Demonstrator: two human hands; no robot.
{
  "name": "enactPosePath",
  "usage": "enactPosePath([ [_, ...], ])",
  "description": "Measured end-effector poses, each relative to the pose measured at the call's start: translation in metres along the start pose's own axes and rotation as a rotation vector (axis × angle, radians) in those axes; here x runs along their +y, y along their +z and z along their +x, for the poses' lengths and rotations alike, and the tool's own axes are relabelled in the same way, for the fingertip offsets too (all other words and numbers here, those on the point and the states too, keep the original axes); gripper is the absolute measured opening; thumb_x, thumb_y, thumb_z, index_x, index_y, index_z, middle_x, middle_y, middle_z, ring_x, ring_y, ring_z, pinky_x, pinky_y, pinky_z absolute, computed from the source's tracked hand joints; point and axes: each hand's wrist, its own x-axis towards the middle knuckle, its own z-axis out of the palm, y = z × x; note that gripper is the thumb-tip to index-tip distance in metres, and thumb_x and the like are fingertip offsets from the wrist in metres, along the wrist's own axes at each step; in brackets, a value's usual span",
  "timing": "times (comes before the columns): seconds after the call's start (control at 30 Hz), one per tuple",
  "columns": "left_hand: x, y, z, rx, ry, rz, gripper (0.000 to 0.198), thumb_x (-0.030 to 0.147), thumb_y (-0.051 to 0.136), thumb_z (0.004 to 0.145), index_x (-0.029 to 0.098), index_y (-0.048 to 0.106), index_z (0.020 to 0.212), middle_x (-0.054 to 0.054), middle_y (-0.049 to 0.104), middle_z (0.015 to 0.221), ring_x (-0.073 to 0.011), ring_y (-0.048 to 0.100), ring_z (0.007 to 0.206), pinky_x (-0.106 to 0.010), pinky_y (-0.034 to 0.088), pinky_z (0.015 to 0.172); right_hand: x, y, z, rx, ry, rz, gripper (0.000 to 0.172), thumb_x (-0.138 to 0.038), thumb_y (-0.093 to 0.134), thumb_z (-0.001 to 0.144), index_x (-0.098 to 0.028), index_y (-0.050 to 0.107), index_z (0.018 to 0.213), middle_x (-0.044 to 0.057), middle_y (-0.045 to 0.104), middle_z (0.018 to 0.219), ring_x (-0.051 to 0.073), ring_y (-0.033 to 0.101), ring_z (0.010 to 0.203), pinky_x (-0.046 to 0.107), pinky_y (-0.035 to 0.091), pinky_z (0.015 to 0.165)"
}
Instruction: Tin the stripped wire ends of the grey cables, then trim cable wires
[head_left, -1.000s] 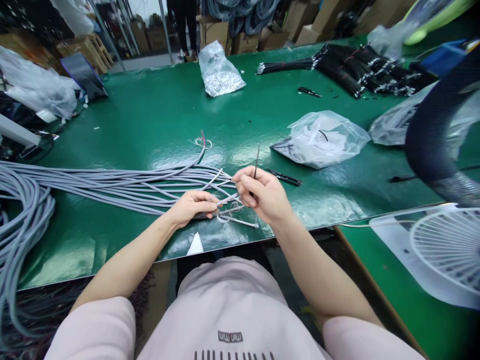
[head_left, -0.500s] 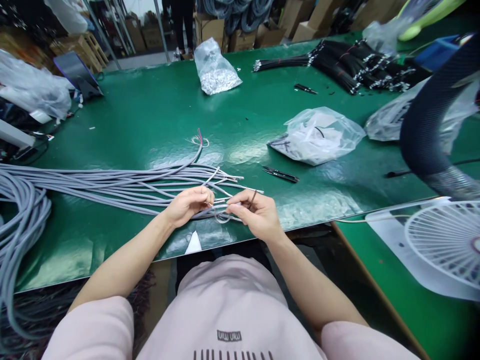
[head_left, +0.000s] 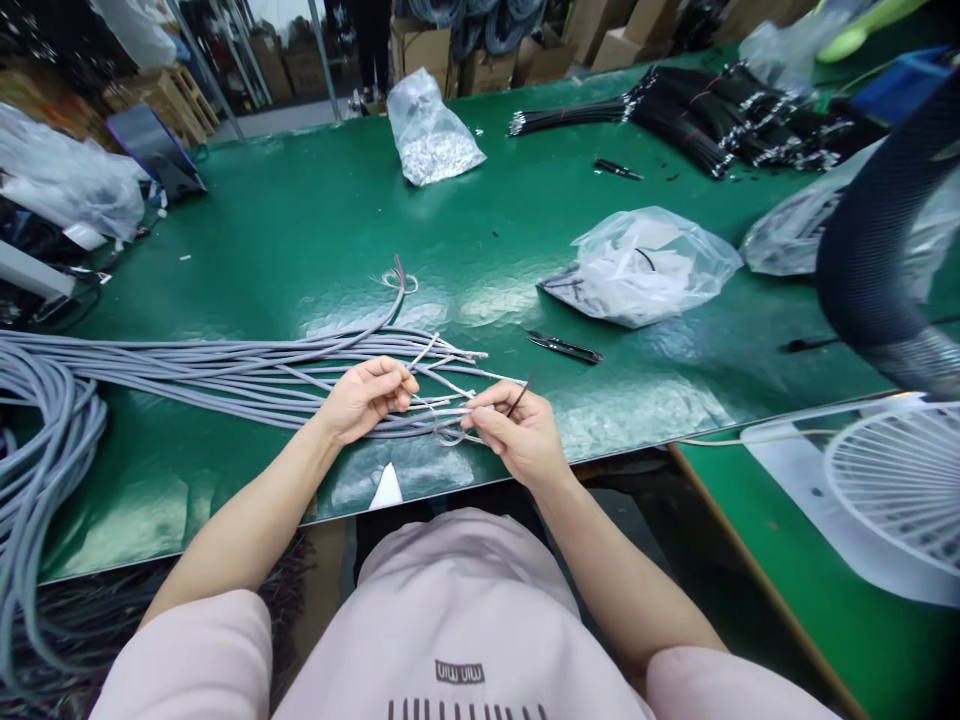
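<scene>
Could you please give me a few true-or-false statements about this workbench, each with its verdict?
1. The right hand pinches a thin black cable tie. True.
2. The left hand grips the black-handled snips. False: the snips lie on the green mat, apart from both hands.
3. Grey cables run along the mat to the hands. True.
4. The clear bag of white items sits on the floor. False: it lies on the green mat.

Workshop (grey cables (head_left: 225,365), green workbench (head_left: 300,220))
</scene>
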Motion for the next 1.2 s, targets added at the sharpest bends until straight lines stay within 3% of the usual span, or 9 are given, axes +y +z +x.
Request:
enactPosePath([
  [0.17, 0.010, -0.013, 0.002, 0.012, 0.028, 0.112, 0.033, 0.020, 0.079, 0.065, 0.015, 0.072, 0.097, -0.007, 0.073, 0.091, -0.0091, 0.064, 0.064, -0.020, 0.052, 0.062, 0.000, -0.001, 0.000, -0.008, -0.003, 0.011, 0.012, -0.025, 0.073, 0.071, -0.016, 0.066, 0.075, 0.001, 0.070, 0.061, 0.003, 0.038, 0.033, 0.018, 0.025, 0.035],
  [0.27, 0.019, -0.019, 0.000, -0.094, -0.027, 0.326, 0.045, 0.016, 0.080, 0.061, 0.018, 0.072, 0.106, -0.009, 0.071, 0.107, -0.0124, 0.065, 0.079, -0.022, 0.052, 0.069, 0.000, -0.002, 0.000, -0.010, -0.003, 0.009, 0.013, -0.026, 0.074, 0.071, -0.016, 0.066, 0.076, 0.002, 0.070, 0.062, 0.003, 0.038, 0.033, 0.018, 0.025, 0.034],
  [0.43, 0.021, -0.006, -0.003, -0.343, -0.174, 0.712, 0.046, 0.024, 0.082, 0.062, 0.015, 0.073, 0.106, -0.006, 0.072, 0.084, -0.0106, 0.058, 0.068, -0.022, 0.047, 0.064, 0.000, 0.000, 0.000, -0.031, 0.001, 0.016, 0.014, -0.027, 0.074, 0.071, -0.016, 0.066, 0.076, 0.002, 0.070, 0.062, 0.003, 0.038, 0.033, 0.018, 0.025, 0.034],
  [0.57, 0.009, 0.011, -0.002, -0.282, -0.086, 0.676, 0.031, 0.037, 0.080, 0.066, 0.010, 0.077, 0.080, -0.008, 0.072, 0.079, -0.0107, 0.056, 0.063, -0.021, 0.046, 0.058, -0.001, 0.001, 0.000, -0.038, 0.006, 0.020, 0.015, -0.027, 0.075, 0.070, -0.016, 0.065, 0.076, 0.002, 0.070, 0.061, 0.003, 0.038, 0.033, 0.018, 0.025, 0.034],
  [0.67, 0.004, 0.015, -0.001, -0.237, -0.099, 0.599, 0.039, 0.048, 0.076, 0.068, 0.009, 0.074, 0.067, -0.010, 0.072, 0.076, -0.0092, 0.055, 0.055, -0.021, 0.045, 0.053, -0.002, 0.002, 0.000, -0.031, 0.005, 0.013, 0.015, -0.026, 0.075, 0.070, -0.016, 0.066, 0.076, 0.002, 0.070, 0.062, 0.003, 0.039, 0.033, 0.018, 0.025, 0.034],
  [0.8, 0.002, 0.014, -0.001, -0.223, -0.106, 0.492, 0.042, 0.050, 0.075, 0.069, 0.008, 0.073, 0.067, -0.007, 0.067, 0.060, -0.0081, 0.053, 0.046, -0.020, 0.043, 0.049, -0.002, 0.005, 0.001, -0.037, -0.015, 0.015, 0.015, -0.027, 0.075, 0.071, -0.016, 0.066, 0.077, 0.002, 0.071, 0.063, 0.003, 0.038, 0.033, 0.018, 0.026, 0.034],
  [0.93, 0.002, 0.006, -0.002, -0.178, -0.119, 0.335, 0.044, 0.052, 0.074, 0.070, 0.009, 0.073, 0.075, -0.006, 0.068, 0.061, -0.0080, 0.052, 0.042, -0.019, 0.040, 0.045, -0.003, 0.010, 0.004, -0.037, -0.032, -0.016, 0.017, -0.029, 0.075, 0.070, -0.016, 0.067, 0.077, 0.003, 0.071, 0.064, 0.003, 0.038, 0.033, 0.019, 0.027, 0.034],
  [1.1, 0.015, -0.008, -0.009, -0.386, -0.211, 0.518, 0.046, 0.052, 0.064, 0.081, 0.008, 0.073, 0.091, -0.012, 0.072, 0.079, -0.0074, 0.053, 0.051, -0.021, 0.044, 0.054, -0.009, 0.010, 0.005, -0.039, -0.074, -0.047, 0.015, -0.029, 0.075, 0.071, -0.017, 0.068, 0.075, 0.002, 0.070, 0.062, 0.004, 0.038, 0.033, 0.019, 0.026, 0.033],
  [1.2, 0.024, -0.011, -0.015, -0.471, -0.235, 0.695, 0.043, 0.048, 0.058, 0.087, 0.008, 0.073, 0.089, -0.010, 0.071, 0.075, -0.0053, 0.046, 0.049, -0.020, 0.041, 0.053, -0.015, 0.006, 0.001, -0.060, -0.141, -0.155, 0.014, -0.029, 0.075, 0.072, -0.017, 0.069, 0.076, 0.002, 0.069, 0.064, 0.006, 0.043, 0.037, 0.020, 0.030, 0.035],
])
